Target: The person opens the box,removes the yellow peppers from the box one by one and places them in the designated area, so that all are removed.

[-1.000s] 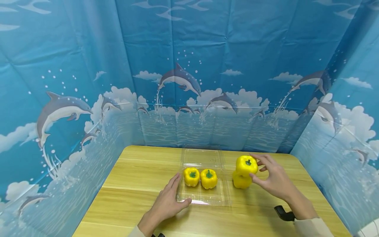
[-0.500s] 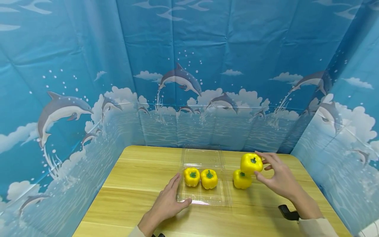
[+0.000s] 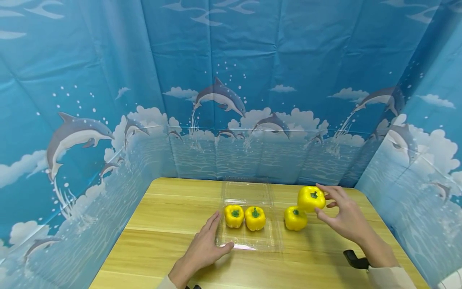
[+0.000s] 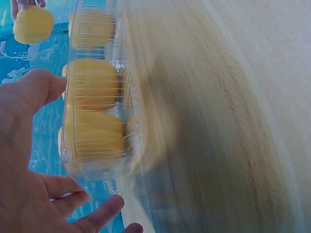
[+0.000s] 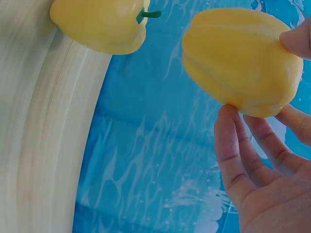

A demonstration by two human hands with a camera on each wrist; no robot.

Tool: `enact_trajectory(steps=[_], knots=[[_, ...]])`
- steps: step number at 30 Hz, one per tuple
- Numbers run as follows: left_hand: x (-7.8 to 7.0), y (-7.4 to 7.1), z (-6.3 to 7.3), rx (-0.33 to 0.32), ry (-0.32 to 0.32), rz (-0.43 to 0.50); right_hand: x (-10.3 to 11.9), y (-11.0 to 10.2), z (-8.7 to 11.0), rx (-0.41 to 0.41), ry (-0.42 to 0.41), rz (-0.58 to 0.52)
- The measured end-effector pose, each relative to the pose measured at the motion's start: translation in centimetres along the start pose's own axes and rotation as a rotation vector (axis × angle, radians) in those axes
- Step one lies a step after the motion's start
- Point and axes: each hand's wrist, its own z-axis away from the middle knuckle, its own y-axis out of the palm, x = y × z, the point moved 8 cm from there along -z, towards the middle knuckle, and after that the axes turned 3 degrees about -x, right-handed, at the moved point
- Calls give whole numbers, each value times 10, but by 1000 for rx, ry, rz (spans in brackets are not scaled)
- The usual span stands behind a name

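Observation:
My right hand (image 3: 348,216) holds a yellow bell pepper (image 3: 311,199) above the table, pinched between thumb and fingertips; the right wrist view shows the same bell pepper (image 5: 243,60) clear of the tabletop. Just below and left of it, another yellow bell pepper (image 3: 295,219) stands on the table. Two more, a left bell pepper (image 3: 234,216) and a right bell pepper (image 3: 255,219), sit inside a clear plastic clamshell box (image 3: 249,243). At the box's left front corner, my left hand (image 3: 203,247) rests with thumb and fingers spread along its edges.
The box's clear lid (image 3: 247,192) lies folded back toward the rear edge of the wooden table (image 3: 159,241). A blue dolphin-print curtain (image 3: 249,100) hangs behind the table and along both sides.
My right hand has moved to the right with its bell pepper, uncovering more of the one standing on the table. The left hand and the box have stayed in place.

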Motion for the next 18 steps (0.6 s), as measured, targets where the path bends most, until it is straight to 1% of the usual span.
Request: enact_trajectory(steps=[10, 18], knots=[[0, 0, -1, -13, 12, -11, -10, -2, 5, -7, 15, -9], [0, -1, 0, -25, 20, -8, -19, -2, 7, 11, 53, -38]])
